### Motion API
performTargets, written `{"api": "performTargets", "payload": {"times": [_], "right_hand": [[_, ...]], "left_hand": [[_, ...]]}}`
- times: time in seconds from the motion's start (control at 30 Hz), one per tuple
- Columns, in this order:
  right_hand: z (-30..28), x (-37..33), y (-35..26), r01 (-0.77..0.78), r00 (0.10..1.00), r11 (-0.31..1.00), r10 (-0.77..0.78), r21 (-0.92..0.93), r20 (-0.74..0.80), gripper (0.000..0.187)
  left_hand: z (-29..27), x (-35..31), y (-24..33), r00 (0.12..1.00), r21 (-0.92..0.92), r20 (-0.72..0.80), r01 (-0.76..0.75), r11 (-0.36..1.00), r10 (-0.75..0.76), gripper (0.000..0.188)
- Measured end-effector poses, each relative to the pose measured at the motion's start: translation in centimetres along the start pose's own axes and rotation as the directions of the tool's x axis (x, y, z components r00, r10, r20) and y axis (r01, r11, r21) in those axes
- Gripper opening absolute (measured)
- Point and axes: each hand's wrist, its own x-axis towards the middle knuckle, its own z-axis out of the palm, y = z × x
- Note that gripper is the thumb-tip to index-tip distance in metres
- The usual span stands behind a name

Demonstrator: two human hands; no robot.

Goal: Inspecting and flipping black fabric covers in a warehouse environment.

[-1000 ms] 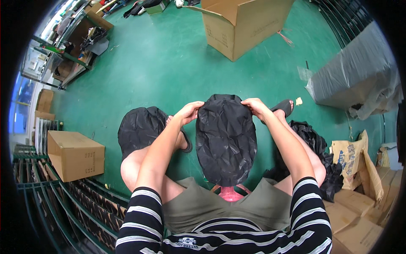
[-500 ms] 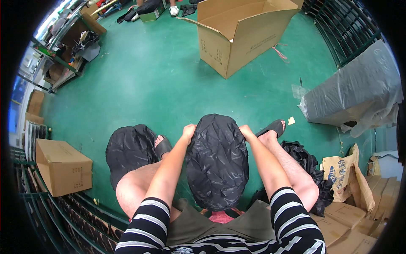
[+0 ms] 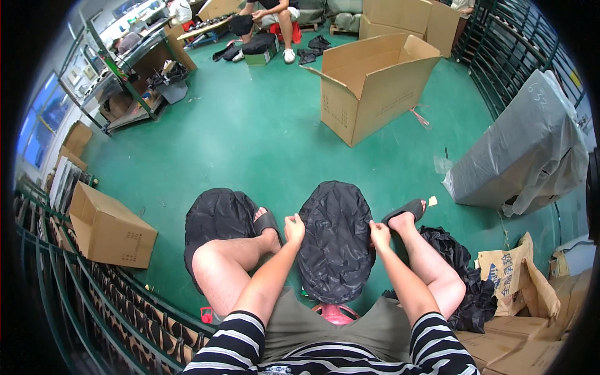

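Note:
A black, wrinkled oval cover (image 3: 335, 244) that looks like thin fabric stands between my legs, drawn over something I cannot see. At its left edge my left hand (image 3: 294, 230) is closed, fingers curled against the rim. My right hand (image 3: 379, 235) pinches the right edge, a little lower. A second black covered piece (image 3: 219, 215) of similar shape rests on the floor beyond my left knee. Below the middle cover, part of a round pink-red object (image 3: 336, 314) shows between my thighs.
Loose black material (image 3: 459, 269) lies beside my right leg, near a torn paper sack (image 3: 519, 275) and flattened cartons. A large open carton (image 3: 378, 87) stands ahead. Left are a closed carton (image 3: 112, 228) and green racks; right is a plastic-wrapped block (image 3: 519, 150). Another person (image 3: 281, 19) sits far off.
My view has tipped up, bringing the seated person into sight. Both hands have shifted from the cover's upper sides to lower along its edges, and the cover's far side is more rounded.

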Motion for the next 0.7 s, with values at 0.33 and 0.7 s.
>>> {"api": "performTargets", "payload": {"times": [0.33,0.7], "right_hand": [[1.0,-5.5,1.6,0.209,0.962,0.97,-0.227,-0.123,-0.15,0.043],[0.0,-4.9,3.3,0.07,0.978,0.994,-0.086,-0.087,-0.189,0.046]], "left_hand": [[-1.7,-7.5,-1.7,0.985,0.135,-0.02,-0.167,0.977,0.171,0.037],[-2.4,-7.2,-4.6,0.981,0.196,0.002,-0.192,0.962,0.196,0.042]]}}
